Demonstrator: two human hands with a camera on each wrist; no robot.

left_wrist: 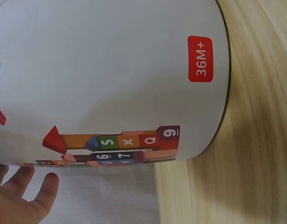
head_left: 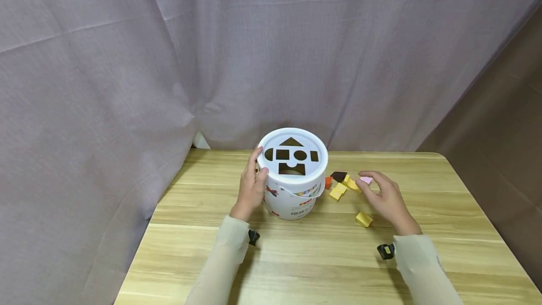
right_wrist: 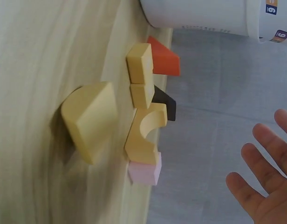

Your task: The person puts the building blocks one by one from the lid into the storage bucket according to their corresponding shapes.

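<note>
Steadying the white bucket (head_left: 292,187) seems to be my left hand's (head_left: 253,183) job: it lies against the bucket's left wall near the middle of the head view, fingers reaching up to the rim of the lid (head_left: 292,155) and thumb on the lid's edge, a curled grip that I judge keeps the tub from sliding while the shaped cut-outs face upward. In the left wrist view the bucket wall (left_wrist: 111,79) fills the frame, with the red label in the upper right and my fingertips (left_wrist: 22,196) showing in the lower left corner. My right hand (head_left: 383,196) sits right of centre on the wooden surface (head_left: 296,258), its fingertips over the pink block (head_left: 366,180); from the head view I cannot tell whether they touch it. The right wrist view shows that grip spread and holding nothing, fingers (right_wrist: 260,186) straight at the lower right, apart from the pink block (right_wrist: 146,170). The loose blocks lie clustered just beside the bucket, probably for easy reach: a yellow arch (right_wrist: 144,133), two small yellow blocks (right_wrist: 141,77), an orange triangle (right_wrist: 164,58), a dark block (right_wrist: 164,105), and a yellow half-round (right_wrist: 90,119) lying a little apart from the rest. Both forearms come up from the bottom of the frame in pale sleeves, wrists low over the surface.
</note>
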